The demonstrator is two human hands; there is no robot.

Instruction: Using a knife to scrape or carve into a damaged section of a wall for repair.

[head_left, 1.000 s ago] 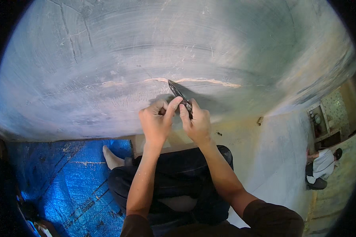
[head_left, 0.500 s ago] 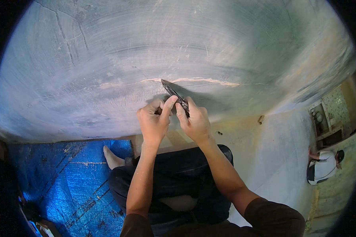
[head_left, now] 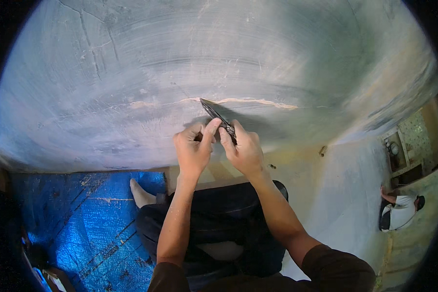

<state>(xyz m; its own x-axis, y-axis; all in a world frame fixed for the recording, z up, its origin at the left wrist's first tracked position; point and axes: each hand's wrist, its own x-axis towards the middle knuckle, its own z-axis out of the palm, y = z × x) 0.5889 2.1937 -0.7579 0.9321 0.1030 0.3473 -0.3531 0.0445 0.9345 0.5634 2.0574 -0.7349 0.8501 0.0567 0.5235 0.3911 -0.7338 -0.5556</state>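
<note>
My right hand (head_left: 244, 149) is closed around the lower part of a dark, narrow tool with a pointed blade (head_left: 211, 110). Thumb and forefinger of my left hand (head_left: 194, 151) pinch against the tool's side, and its other fingers curl in, so their tips are hidden. The blade slants up and left, its tip at a pale, filled-looking crack (head_left: 253, 100) that runs across the painted grey-blue wall (head_left: 170, 53). Whether the tip presses into the crack I cannot tell. The tool's shadow falls on the wall to its right.
My folded legs in dark trousers (head_left: 209, 214) are below my hands. A blue sheet (head_left: 102, 219) covers the floor at left, with my light-socked foot (head_left: 141, 194) at its edge. Far right, a person in a white top (head_left: 402, 213) sits near a recessed opening (head_left: 398, 151).
The whole view has shifted slightly. Both hands and the blade tip keep nearly the same place against the crack.
</note>
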